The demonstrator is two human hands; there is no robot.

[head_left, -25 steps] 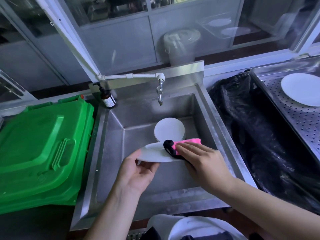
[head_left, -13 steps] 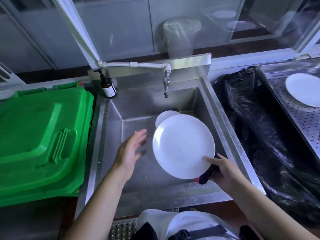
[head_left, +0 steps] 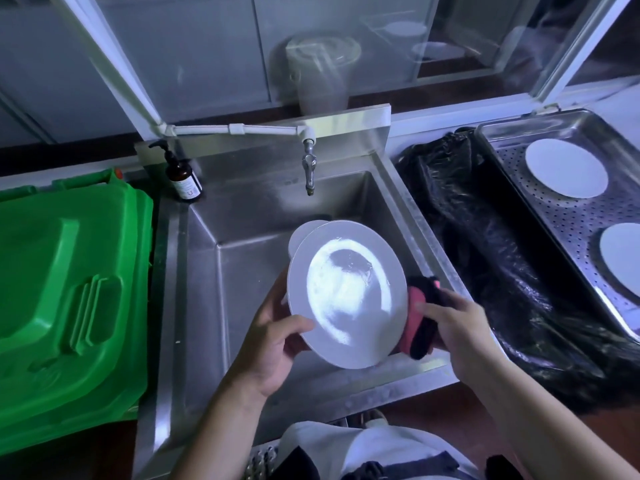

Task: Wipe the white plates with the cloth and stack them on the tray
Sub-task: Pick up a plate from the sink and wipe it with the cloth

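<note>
While the left hand [head_left: 273, 341] pinches the plate [head_left: 346, 296] over the sink [head_left: 242, 271], the right hand [head_left: 460, 323] clutches the cloth [head_left: 420, 317] at its rim (wipe step). Next, probably: stack on tray [head_left: 568, 216], right of sink.

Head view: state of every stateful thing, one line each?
Held plate: tilted above sink, gripped by left hand.
Cloth: gripped by right hand, at plate's right edge.
Sink plate: lying in sink.
Tray: two plates, apart, unstacked.
Tap: no water visible.
Green bin: lid closed.
</note>
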